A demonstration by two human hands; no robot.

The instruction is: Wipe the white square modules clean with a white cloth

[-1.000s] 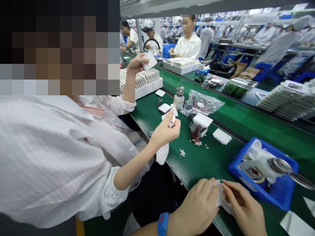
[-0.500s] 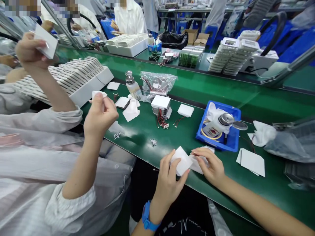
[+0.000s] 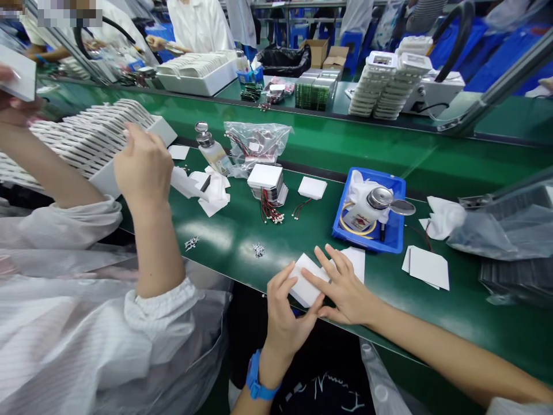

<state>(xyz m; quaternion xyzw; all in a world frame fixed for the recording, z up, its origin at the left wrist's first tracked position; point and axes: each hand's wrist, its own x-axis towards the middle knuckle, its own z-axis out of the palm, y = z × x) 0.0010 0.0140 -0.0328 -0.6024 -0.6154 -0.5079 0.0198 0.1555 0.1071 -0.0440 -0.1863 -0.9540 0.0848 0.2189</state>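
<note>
My left hand [image 3: 288, 314], with a blue band at its wrist, grips a small white square panel [image 3: 305, 291] by its edges at the bench's front edge. Across the panel's right side lies my right hand [image 3: 348, 291], its fingers stretched and spread, touching the face. A white sheet [image 3: 358, 262] lies partly under the right hand. Farther back stands a stack of white square pieces [image 3: 265, 177] with red and black wires [image 3: 271, 210] hanging in front. One more wired white piece [image 3: 312, 188] lies to its right.
A blue tray [image 3: 400, 230] holds a pump bottle [image 3: 363, 214] and white cloth. White cards [image 3: 430, 268] lie at right. Small screws or similar bits [image 3: 258, 250] lie in piles. At left, a co-worker's hand [image 3: 144, 164] and arm [image 3: 158, 248] reach over the bench.
My right hand has moved from the white sheet onto the panel, fingers now spread across it. The co-worker's hands have shifted left in view, and the whole view has moved slightly.
</note>
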